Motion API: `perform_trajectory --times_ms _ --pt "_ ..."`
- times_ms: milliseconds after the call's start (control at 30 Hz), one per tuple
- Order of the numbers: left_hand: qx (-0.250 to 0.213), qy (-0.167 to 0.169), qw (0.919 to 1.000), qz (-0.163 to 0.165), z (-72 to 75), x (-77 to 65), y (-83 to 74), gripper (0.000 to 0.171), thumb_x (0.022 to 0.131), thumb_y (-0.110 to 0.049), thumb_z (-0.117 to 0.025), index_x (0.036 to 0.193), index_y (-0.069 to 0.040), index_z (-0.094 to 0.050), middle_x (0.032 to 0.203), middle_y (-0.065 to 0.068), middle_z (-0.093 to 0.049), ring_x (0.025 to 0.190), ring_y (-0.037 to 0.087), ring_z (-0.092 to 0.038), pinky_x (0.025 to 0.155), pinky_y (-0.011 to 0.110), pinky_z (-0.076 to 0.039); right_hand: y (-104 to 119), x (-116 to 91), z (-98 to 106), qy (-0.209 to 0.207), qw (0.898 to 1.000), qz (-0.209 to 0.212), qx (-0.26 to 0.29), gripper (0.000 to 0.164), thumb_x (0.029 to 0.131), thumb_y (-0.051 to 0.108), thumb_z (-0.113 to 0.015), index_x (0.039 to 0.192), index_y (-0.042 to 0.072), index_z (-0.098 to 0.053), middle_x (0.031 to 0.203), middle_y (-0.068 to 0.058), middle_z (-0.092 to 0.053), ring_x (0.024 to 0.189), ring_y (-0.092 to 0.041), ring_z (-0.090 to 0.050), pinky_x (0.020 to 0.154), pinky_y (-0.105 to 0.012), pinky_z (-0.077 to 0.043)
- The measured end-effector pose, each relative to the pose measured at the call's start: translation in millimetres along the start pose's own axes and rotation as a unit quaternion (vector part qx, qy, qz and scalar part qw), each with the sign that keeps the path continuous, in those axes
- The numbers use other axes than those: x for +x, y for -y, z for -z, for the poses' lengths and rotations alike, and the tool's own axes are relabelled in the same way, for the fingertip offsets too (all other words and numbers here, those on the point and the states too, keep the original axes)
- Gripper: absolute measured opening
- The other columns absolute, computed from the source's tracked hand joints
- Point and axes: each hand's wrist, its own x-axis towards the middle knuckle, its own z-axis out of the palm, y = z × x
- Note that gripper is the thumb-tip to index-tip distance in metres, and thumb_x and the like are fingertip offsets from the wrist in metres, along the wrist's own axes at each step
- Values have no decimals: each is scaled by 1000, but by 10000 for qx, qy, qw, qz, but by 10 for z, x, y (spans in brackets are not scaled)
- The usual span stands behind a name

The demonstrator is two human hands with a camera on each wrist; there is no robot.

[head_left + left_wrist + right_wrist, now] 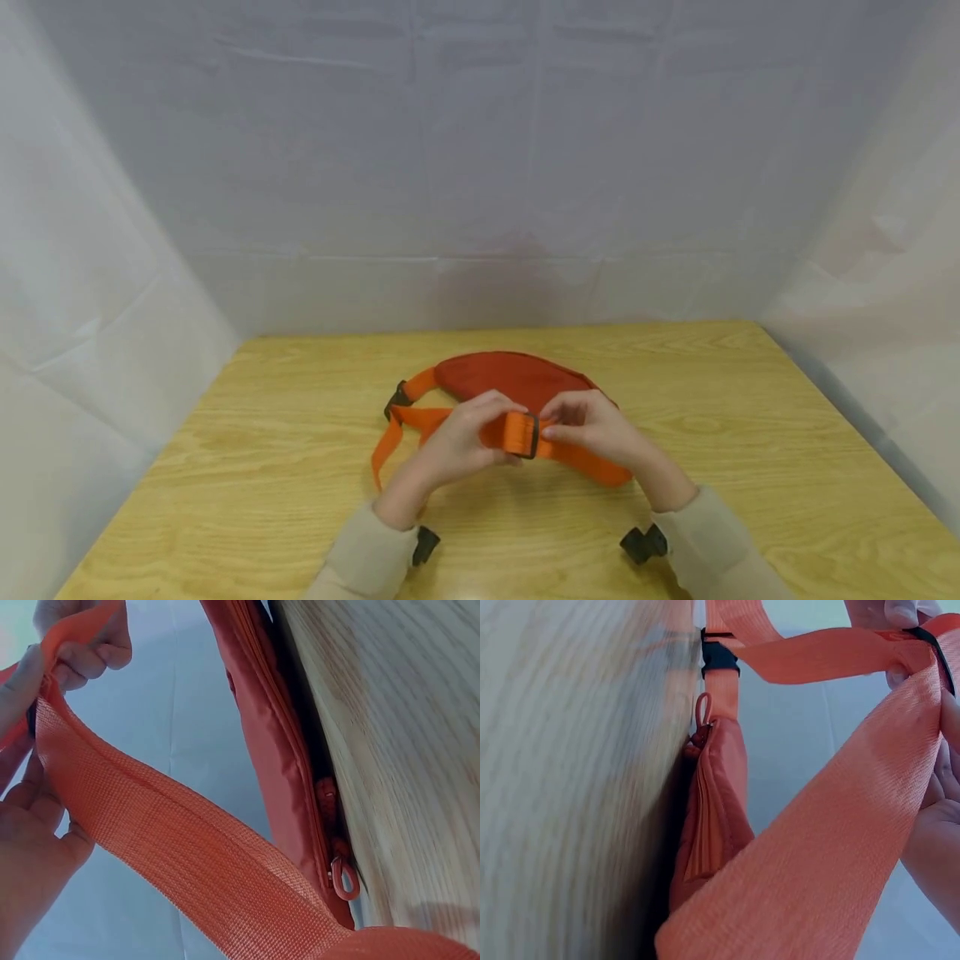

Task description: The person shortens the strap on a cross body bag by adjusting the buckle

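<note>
A red waist bag (502, 373) lies on the table, its orange webbing strap (588, 464) looped toward me. My left hand (461, 442) pinches the strap just left of a black slide adjuster (535, 437). On the other side of the adjuster, the thumb and fingers of my right hand (596, 425) pinch the same strap. This stretch is held up off the table, as the left wrist view shows with the strap (172, 825) rising to the hands. A black side-release buckle (719, 657) is fastened near the bag's end. My fingers partly cover the adjuster.
The wooden table (262, 442) has a pale sheet (480, 167) behind it and at both sides. A loose strap end (385, 454) hangs left of my left hand. Black wrist devices (425, 546) sit at both cuffs. A zipper pull (345, 877) dangles from the bag.
</note>
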Motion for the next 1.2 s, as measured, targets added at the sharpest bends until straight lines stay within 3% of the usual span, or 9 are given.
perform_trajectory --times_ms 133,433,700,933,1200 --pt "158 9 9999 40 -16 5 -10 47 64 -8 -79 106 -7 -58 96 0 -55 87 11 -51 78 25 -44 -34 5 -11 60 9996 -105 273 18 82 7 -63 94 -5 -58 85 -12 -59 73 -17 -58 66 -31 -49" --pt "330 -183 9992 147 4 -29 45 47 64 -9 -79 106 -6 -59 97 1 -55 91 13 -52 80 27 -44 -145 -18 31 474 9980 -52 408 29 87 7 -56 113 -6 -54 104 -15 -57 88 -17 -55 75 -30 -47" --pt "185 70 9998 94 -1 -6 44 47 63 -4 -79 105 -5 -59 96 1 -56 89 12 -52 77 26 -45 -111 -8 29 17 10000 56 -37 13 86 6 -57 95 -3 -60 86 -10 -59 72 -13 -55 63 -28 -48" --pt "358 205 9991 139 -31 7 15 47 63 -6 -79 105 -6 -59 95 0 -55 87 11 -52 78 26 -44 -59 -5 -27 -18 9998 110 142 13 85 7 -59 90 -5 -58 81 -7 -59 68 -12 -55 60 -27 -47" --pt "583 3 9982 167 -13 -14 2 46 63 -6 -79 105 -5 -60 97 1 -55 89 13 -52 79 26 -45 -139 -30 -23 465 9989 -24 105 28 89 12 -53 111 -5 -55 102 -14 -58 84 -14 -56 73 -28 -47"
